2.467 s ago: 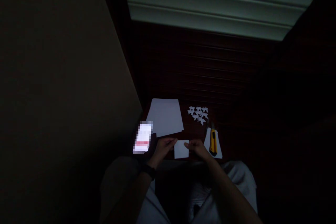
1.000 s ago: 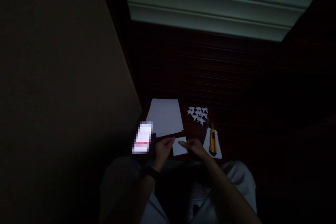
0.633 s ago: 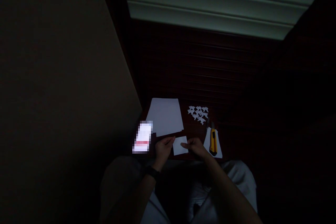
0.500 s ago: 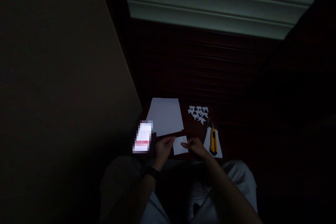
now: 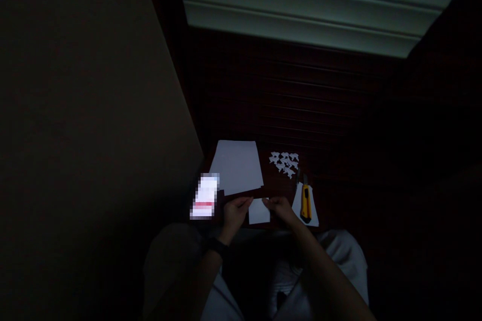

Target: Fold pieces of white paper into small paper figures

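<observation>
Between my hands is a small, nearly square piece of white paper [image 5: 259, 212], near the front edge of the dark table. My left hand [image 5: 235, 210] pinches its upper left corner between thumb and fingertips. At the upper right corner, my right hand [image 5: 280, 208] grips the sheet with the thumb on top. Just right of that hand lies a yellow and black utility knife [image 5: 306, 204], resting on some white paper [image 5: 315, 217]. Beyond my hands several small folded white paper pieces [image 5: 285, 163] lie in a cluster.
A stack of larger white sheets [image 5: 237, 165] lies at the back left of the table. Left of my left hand is a bright, blurred-out phone-like screen [image 5: 205, 195]. A wall [image 5: 94, 110] rises on the left, and dark slatted panels [image 5: 293, 95] stand behind the table.
The small paper has turned slightly and now sits straighter. My right thumb has shifted from the sheet's right middle up to its upper right corner. My left hand has barely moved.
</observation>
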`<act>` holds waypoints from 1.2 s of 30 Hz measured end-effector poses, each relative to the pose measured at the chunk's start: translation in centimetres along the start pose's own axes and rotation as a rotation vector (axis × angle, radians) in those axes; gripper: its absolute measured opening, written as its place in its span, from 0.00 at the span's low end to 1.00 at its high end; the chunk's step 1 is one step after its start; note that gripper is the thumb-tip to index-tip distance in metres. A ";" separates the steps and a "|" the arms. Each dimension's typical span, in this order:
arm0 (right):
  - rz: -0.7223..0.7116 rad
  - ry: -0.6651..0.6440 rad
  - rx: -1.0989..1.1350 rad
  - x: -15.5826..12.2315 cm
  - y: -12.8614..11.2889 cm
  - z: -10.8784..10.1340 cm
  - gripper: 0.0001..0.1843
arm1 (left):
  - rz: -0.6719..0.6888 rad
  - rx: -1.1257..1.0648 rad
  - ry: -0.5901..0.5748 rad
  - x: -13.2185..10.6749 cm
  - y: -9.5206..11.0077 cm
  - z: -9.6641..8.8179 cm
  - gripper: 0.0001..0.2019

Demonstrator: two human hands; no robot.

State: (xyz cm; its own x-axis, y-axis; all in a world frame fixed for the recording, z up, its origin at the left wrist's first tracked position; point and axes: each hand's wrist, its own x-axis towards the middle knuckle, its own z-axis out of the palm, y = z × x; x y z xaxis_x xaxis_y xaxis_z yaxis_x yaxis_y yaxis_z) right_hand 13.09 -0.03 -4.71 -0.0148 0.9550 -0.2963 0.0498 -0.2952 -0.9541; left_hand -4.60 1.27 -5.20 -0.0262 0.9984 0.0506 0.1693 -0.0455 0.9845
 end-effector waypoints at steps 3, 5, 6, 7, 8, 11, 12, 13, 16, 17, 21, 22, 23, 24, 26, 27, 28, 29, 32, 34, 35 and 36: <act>-0.005 0.009 0.027 -0.1 -0.1 0.0 0.24 | -0.002 0.005 -0.012 -0.1 0.3 0.0 0.14; 0.001 0.005 0.054 -0.2 -0.2 0.1 0.24 | 0.006 0.006 -0.019 -0.1 0.6 0.1 0.14; 0.001 0.004 0.068 -0.3 -0.2 0.0 0.24 | 0.010 0.000 -0.025 -0.2 0.7 0.1 0.14; 0.002 0.004 0.082 -0.3 -0.2 0.0 0.24 | 0.014 -0.011 -0.037 -0.2 0.9 0.0 0.14; 0.003 0.005 0.095 -0.3 -0.3 0.0 0.24 | 0.015 -0.027 -0.054 -0.2 1.1 0.0 0.14; 0.009 -0.003 0.124 -0.4 -0.4 -0.1 0.22 | -0.005 -0.058 -0.137 -0.3 1.7 -0.2 0.18; 0.010 -0.011 0.132 -0.4 -0.4 -0.1 0.22 | -0.018 -0.061 -0.164 -0.3 1.8 -0.3 0.20; 0.010 -0.017 0.136 -0.4 -0.4 -0.1 0.22 | -0.032 -0.064 -0.187 -0.3 1.9 -0.4 0.20; 0.004 -0.020 0.141 -0.4 -0.3 -0.1 0.22 | -0.059 -0.089 -0.209 -0.2 1.8 -0.5 0.18; 0.003 -0.021 0.140 -0.4 -0.3 0.0 0.22 | -0.057 -0.095 -0.201 -0.1 1.6 -0.5 0.16; 0.021 -0.036 0.130 -0.4 -0.3 -0.1 0.21 | -0.004 -0.086 -0.166 0.2 0.8 -0.3 0.13; 0.023 -0.042 0.124 -0.4 -0.3 -0.1 0.21 | 0.004 -0.085 -0.169 0.2 0.6 -0.3 0.13; 0.019 -0.044 0.115 -0.4 -0.4 -0.1 0.21 | 0.005 -0.086 -0.177 0.3 0.4 -0.3 0.12; 0.010 -0.043 0.104 -0.4 -0.4 -0.1 0.21 | 0.001 -0.087 -0.185 0.3 0.3 -0.4 0.12; -0.026 -0.018 0.079 -0.5 -0.6 -0.1 0.21 | -0.011 -0.087 -0.193 0.3 0.2 -0.4 0.12; -0.046 0.002 0.065 -0.5 -0.6 -0.1 0.21 | -0.014 -0.084 -0.194 0.3 0.2 -0.4 0.13; -0.060 0.019 0.053 -0.6 -0.7 0.0 0.21 | -0.017 -0.078 -0.194 0.3 0.2 -0.5 0.13; -0.064 0.027 0.051 -0.6 -0.7 0.0 0.21 | -0.016 -0.071 -0.192 0.2 0.3 -0.5 0.12; -0.017 0.004 0.100 -0.8 -0.8 0.0 0.20 | 0.002 -0.043 -0.180 0.1 0.3 -0.4 0.12; 0.010 0.002 0.140 -0.8 -0.7 0.0 0.19 | 0.013 -0.033 -0.166 0.1 0.4 -0.3 0.11; 0.014 0.006 0.150 -0.8 -0.6 0.0 0.18 | 0.017 -0.033 -0.163 0.1 0.4 -0.3 0.11; 0.014 0.010 0.154 -0.8 -0.5 0.0 0.18 | 0.020 -0.035 -0.170 0.1 0.5 -0.2 0.12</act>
State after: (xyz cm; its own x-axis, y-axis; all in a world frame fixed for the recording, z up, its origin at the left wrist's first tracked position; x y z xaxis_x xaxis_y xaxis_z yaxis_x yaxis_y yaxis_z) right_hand 13.11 -0.62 -4.00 -0.0053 0.9509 -0.3094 -0.1042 -0.3083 -0.9456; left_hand -4.75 1.31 -4.69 0.1441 0.9886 0.0441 0.1336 -0.0636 0.9890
